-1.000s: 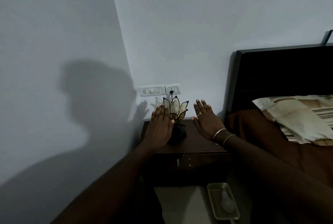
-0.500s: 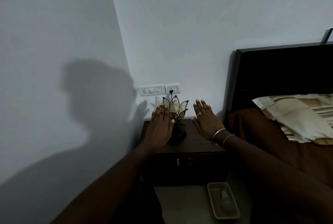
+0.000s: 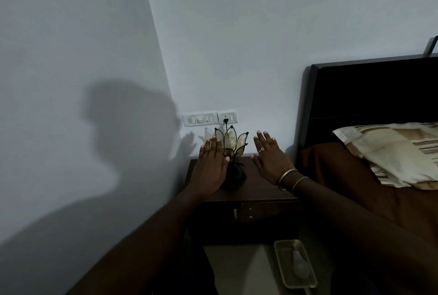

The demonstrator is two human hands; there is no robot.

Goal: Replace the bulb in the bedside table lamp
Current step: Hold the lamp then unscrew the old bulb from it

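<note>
A small lamp (image 3: 231,143) with pale glass petals and a dark round base stands on the dark wooden bedside table (image 3: 260,188). My left hand (image 3: 211,166) is flat, fingers together, just left of the lamp and covering part of its base. My right hand (image 3: 270,154) hovers flat to the right of the lamp, fingers spread, apart from it. Neither hand holds anything. A white bulb (image 3: 300,267) lies in a shallow tray (image 3: 282,264) on the floor in front of the table. No bulb is visible inside the petals.
A switch plate (image 3: 200,119) and a socket (image 3: 227,117) with the lamp's plug sit on the wall behind the lamp. A dark headboard (image 3: 369,100), a brown bedsheet and a striped pillow (image 3: 391,150) lie to the right. The wall corner is close on the left.
</note>
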